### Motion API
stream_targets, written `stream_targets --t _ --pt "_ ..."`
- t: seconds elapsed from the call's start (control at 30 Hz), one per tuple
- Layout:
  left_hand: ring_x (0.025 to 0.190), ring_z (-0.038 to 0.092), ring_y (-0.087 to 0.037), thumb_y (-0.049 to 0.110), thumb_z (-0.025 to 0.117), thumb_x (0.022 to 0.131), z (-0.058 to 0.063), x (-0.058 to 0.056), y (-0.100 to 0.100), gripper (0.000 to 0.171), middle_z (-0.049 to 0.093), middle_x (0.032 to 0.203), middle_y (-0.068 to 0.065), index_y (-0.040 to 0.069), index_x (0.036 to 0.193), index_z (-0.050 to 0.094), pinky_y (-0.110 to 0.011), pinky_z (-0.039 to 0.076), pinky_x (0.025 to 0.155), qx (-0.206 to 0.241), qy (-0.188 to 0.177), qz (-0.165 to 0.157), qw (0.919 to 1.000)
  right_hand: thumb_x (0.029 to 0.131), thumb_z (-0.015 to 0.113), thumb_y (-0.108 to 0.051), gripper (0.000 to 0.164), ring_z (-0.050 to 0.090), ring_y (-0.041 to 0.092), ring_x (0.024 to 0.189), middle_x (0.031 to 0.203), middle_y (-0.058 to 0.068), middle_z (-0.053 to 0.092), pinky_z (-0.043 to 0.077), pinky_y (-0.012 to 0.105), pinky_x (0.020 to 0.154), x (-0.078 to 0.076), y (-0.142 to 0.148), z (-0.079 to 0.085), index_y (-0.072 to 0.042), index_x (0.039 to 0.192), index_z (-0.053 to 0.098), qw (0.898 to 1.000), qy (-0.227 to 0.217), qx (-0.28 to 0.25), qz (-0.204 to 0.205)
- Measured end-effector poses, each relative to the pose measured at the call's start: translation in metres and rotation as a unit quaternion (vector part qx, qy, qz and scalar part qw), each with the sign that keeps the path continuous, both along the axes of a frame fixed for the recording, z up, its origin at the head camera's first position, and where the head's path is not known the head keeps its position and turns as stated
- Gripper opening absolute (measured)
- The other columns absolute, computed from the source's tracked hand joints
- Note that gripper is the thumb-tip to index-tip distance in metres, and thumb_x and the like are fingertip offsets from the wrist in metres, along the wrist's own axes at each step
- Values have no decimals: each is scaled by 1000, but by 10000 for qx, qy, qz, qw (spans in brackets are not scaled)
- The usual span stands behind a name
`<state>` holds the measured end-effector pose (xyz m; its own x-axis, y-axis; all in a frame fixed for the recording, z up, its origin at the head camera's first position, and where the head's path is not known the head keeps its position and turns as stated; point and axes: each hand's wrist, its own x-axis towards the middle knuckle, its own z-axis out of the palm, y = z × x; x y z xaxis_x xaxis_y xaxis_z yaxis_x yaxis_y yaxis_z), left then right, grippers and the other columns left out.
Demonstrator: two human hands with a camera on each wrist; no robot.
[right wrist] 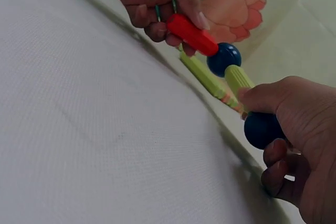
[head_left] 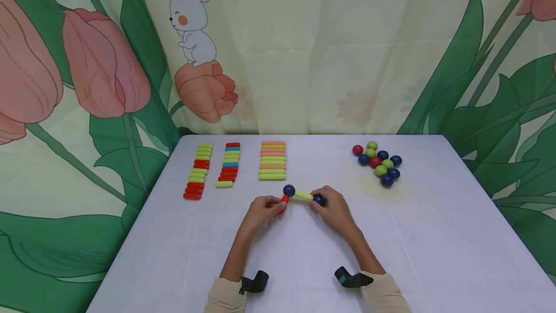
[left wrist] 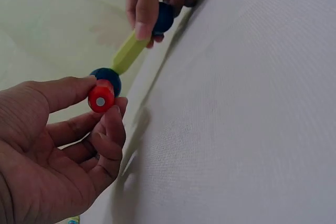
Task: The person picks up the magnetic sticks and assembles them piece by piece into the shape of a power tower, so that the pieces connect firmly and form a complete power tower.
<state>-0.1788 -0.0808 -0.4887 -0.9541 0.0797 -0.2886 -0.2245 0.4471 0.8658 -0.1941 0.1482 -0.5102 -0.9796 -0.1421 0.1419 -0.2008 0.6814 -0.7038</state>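
Observation:
Near the middle of the table, my left hand (head_left: 263, 210) pinches a red magnetic rod (head_left: 284, 204) between thumb and fingers. One end of that rod meets a dark blue ball (head_left: 289, 190). From the same ball a yellow-green rod (head_left: 303, 195) runs right to a second dark blue ball (head_left: 319, 200). My right hand (head_left: 333, 208) grips this rod's right end and the second ball. In the left wrist view the red rod's free end (left wrist: 100, 102) shows a silvery disc. The right wrist view shows the thumb lying on the yellow-green rod (right wrist: 239, 81).
Toward the back left lie a column of red and yellow-green rods (head_left: 198, 171), a second with some blue rods (head_left: 228, 165), and a third of longer yellow-green and orange rods (head_left: 272, 160). Red, green and dark blue balls (head_left: 381, 163) cluster at the back right. A printed curtain (head_left: 295, 52) hangs behind.

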Motion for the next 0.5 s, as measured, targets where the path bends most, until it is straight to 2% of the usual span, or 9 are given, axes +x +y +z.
stream_targets --t 0.17,0.27,0.37,0.5 --pt "82 58 -16 34 70 90 -1 0 -2 36 69 93 -5 6 113 70 -23 50 67 15 11 75 10000 85 75 -33 29 61 18 92 101 1 68 51 40 84 2 -1 2 -12 105 72 9996 -41 272 106" --pt "84 58 -17 32 70 90 -2 0 -2 35 69 94 -5 6 113 70 -24 51 69 -37 73 57 10000 84 75 -35 28 57 15 85 96 -2 66 49 34 76 3 -3 2 -14 104 73 9985 -40 530 150" --pt "85 58 -17 30 70 91 -3 0 -3 33 69 95 -5 6 113 70 -25 52 70 -122 198 3 9997 84 74 -38 27 52 12 76 87 -5 63 43 28 67 3 -6 2 -16 101 74 9969 -85 746 220" --pt "86 60 -17 28 70 91 -3 0 -4 30 69 97 -6 7 112 71 -27 55 73 -260 456 -77 9986 84 74 -38 27 50 11 70 77 -6 61 40 26 63 5 -10 5 -16 99 74 9962 -193 793 316"
